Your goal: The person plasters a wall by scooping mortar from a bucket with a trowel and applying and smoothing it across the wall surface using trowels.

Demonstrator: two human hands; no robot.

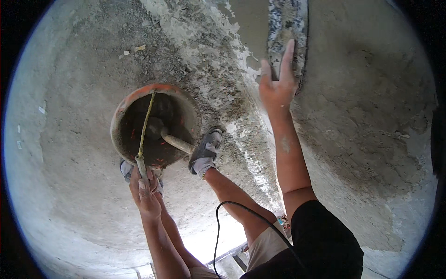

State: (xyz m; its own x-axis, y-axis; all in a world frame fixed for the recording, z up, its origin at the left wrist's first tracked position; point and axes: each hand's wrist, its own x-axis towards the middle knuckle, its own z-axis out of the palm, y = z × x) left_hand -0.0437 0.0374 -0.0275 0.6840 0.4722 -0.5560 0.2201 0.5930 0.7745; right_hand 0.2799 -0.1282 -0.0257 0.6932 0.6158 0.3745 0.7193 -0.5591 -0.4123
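Observation:
My left hand [146, 188] is closed round the pale tube grip on the yellow, rope-like handle [147, 118] of a bucket. That round bucket [117, 137], orange at its rim and crusted with grey mortar, stands on the floor near my feet. A trowel or scoop with a rounded handle [178, 143] rests inside it; its blade is partly lost in the shadow. Farther up and to the right, my right hand [280, 90] grips a long plastering float [299, 35], mottled grey and white, which lies against the wall. My index finger stretches along it; the other fingers are mostly hidden.
Grey plaster, wet-looking in patches, covers the wall [367, 83] on the right. Loose rubble and mortar droppings [218, 86] line its foot. My shoe [206, 149] is right beside the bucket. A black cable [232, 202] loops near my lap. Small scraps lie on the floor at left.

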